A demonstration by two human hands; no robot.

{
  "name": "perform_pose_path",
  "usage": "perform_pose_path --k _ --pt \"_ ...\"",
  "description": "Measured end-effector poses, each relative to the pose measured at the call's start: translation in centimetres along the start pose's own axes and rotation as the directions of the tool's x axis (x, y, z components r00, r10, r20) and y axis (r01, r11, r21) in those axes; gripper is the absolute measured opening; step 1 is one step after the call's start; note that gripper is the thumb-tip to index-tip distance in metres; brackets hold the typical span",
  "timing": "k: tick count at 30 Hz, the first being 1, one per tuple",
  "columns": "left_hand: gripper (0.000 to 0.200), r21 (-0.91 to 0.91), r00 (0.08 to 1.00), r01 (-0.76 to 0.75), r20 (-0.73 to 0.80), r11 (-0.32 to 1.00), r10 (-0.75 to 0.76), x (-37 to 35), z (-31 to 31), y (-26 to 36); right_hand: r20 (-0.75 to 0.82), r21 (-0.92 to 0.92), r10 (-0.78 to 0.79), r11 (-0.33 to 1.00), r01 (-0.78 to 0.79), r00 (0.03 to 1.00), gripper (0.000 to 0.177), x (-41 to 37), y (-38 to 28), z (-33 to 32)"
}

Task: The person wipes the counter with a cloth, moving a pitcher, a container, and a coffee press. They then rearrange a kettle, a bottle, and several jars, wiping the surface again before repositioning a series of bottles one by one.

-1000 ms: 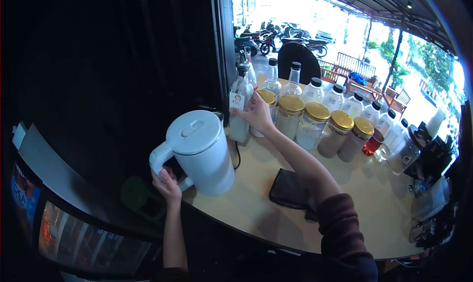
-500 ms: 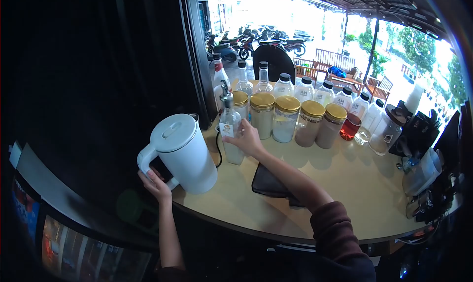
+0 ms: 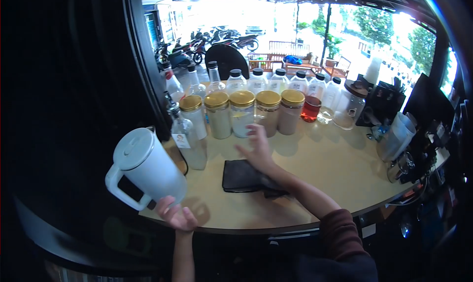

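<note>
Jug (image 3: pixel 153 171) stands just ahead-left of the left hand (image 3: pixel 178 217), well apart from the right hand (image 3: pixel 260 156), both loosely open and empty.

Right hand (image 3: pixel 256 150): blurred, finger outlines soft. Left hand (image 3: pixel 176 215): contact with the white pitcher (image 3: pixel 153 169) cannot be confirmed. Dark cloth (image 3: pixel 240 175): partly hidden by the right forearm (image 3: pixel 303 189). Black-capped bottles (image 3: pixel 236 82): several lower portions obscured behind 5 gold-lidded jars (image 3: pixel 217 119). Pourer-bottle label (image 3: pixel 181 141): fine print illegible. Left forearm (image 3: pixel 184 257): cut off at the bottom edge.
</note>
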State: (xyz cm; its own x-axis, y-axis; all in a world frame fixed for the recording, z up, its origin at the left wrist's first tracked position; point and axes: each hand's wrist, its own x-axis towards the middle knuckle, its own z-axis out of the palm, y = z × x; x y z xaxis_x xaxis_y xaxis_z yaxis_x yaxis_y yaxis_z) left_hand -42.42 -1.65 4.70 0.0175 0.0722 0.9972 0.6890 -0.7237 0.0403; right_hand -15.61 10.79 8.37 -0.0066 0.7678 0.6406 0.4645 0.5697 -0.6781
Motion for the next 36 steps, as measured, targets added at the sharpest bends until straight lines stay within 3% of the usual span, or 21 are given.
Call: perform_pose_path --k 1,2,3,5,6,8,9,12,14,15,16,17,21,24,26,27,29,30,32,33,36 --pt "0.038 -0.014 1.000 0.001 -0.006 1.000 -0.001 -0.3 1.4 0.5 -0.169 0.039 0.077 0.997 -0.071 0.983 0.073 0.1 1.6 -2.0" --pt "0.035 -0.117 0.991 0.118 0.076 0.986 -0.109 -0.4 2.9 1.1 -0.331 0.092 0.154 0.987 -0.131 0.931 0.072 0.7 3.7 -3.8" --pt "0.031 -0.208 0.964 0.236 0.171 0.949 -0.202 -0.4 4.6 1.9 -0.342 0.084 0.152 0.988 -0.131 0.928 0.072 1.5 6.1 -5.4" --pt "0.024 -0.299 0.931 0.356 0.194 0.885 -0.309 1.4 9.5 3.6 -0.610 -0.038 0.183 0.965 -0.260 0.771 0.086 2.9 11.0 -8.1" --pt "0.028 -0.328 0.883 0.454 0.293 0.829 -0.367 2.1 12.0 4.3 -0.619 -0.040 0.182 0.964 -0.262 0.764 0.086 3.0 12.6 -8.9" --pt "0.041 -0.342 0.786 0.593 0.441 0.729 -0.432 2.9 17.3 5.2 -0.530 -0.083 0.207 0.952 -0.293 0.822 0.105 4.2 15.1 -9.8" --pt "0.049 -0.338 0.747 0.638 0.492 0.692 -0.447 3.0 20.1 5.4 -0.466 -0.012 0.297 0.940 -0.341 0.834 0.116 4.8 17.9 -9.5" --pt "0.066 -0.256 0.648 0.737 0.535 0.626 -0.543 1.9 28.1 5.9 -0.389 -0.071 0.275 0.943 -0.326 0.879 0.111 5.0 16.7 -10.2" --pt "0.080 -0.222 0.631 0.740 0.555 0.635 -0.542 0.8 32.5 5.4 -0.383 -0.142 0.267 0.929 -0.341 0.884 0.106 5.1 16.4 -10.8" --pt "0.084 -0.164 0.659 0.719 0.470 0.676 -0.587 0.2 34.4 5.3 -0.367 -0.216 0.265 0.908 -0.359 0.892 0.101 5.1 16.5 -11.2" --pt "0.088 -0.103 0.683 0.700 0.384 0.706 -0.621 -0.1 35.9 5.6 -0.354 -0.113 0.270 0.938 -0.327 0.896 0.096 5.2 16.7 -11.7" --pt "0.094 -0.145 0.695 0.700 0.366 0.700 -0.619 -0.2 37.0 5.4 -0.344 -0.011 0.271 0.956 -0.293 0.899 0.092 5.2 17.0 -12.3" --pt "0.096 -0.180 0.767 0.640 0.213 0.747 -0.606 -0.2 39.3 4.7 -0.296 -0.007 0.253 0.964 -0.267 0.921 0.087 2.7 15.6 -16.6" --pt "0.099 -0.077 0.715 0.693 0.207 0.717 -0.668 0.4 39.8 4.8 -0.224 0.003 0.250 0.967 -0.256 0.942 0.083 -1.0 15.0 -20.8" --pt "0.098 0.127 0.705 0.681 0.154 0.721 -0.693 1.0 40.2 5.0 -0.160 0.075 0.262 0.965 -0.253 0.952 0.083 -3.5 14.6 -23.9" --pt "0.098 0.120 0.702 0.682 0.168 0.721 -0.692 1.0 40.6 5.1 -0.170 0.069 0.271 0.962 -0.263 0.948 0.083 -4.7 13.9 -25.6" --pt "0.093 0.297 0.665 0.697 0.070 0.652 -0.743 1.2 41.3 5.2 -0.152 0.054 0.282 0.959 -0.277 0.947 0.083 -7.3 12.7 -29.3" --pt "0.093 0.287 0.665 0.698 0.079 0.656 -0.743 1.0 41.8 4.6 -0.163 0.046 0.284 0.959 -0.280 0.945 0.083 -8.4 12.6 -30.9" --pt "0.091 0.057 0.729 0.678 0.074 0.733 -0.680 -0.1 42.7 3.4 -0.199 0.054 0.305 0.952 -0.301 0.931 0.082 -10.6 12.3 -33.8" --pt "0.094 -0.089 0.715 0.699 0.102 0.709 -0.692 0.2 42.8 3.8 -0.208 0.045 0.306 0.952 -0.304 0.929 0.082 -11.4 12.2 -35.1" --pt "0.093 -0.176 0.743 0.669 0.186 0.722 -0.643 0.8 42.1 6.2 -0.283 0.032 0.353 0.933 -0.359 0.892 0.080 -13.0 12.7 -38.9"
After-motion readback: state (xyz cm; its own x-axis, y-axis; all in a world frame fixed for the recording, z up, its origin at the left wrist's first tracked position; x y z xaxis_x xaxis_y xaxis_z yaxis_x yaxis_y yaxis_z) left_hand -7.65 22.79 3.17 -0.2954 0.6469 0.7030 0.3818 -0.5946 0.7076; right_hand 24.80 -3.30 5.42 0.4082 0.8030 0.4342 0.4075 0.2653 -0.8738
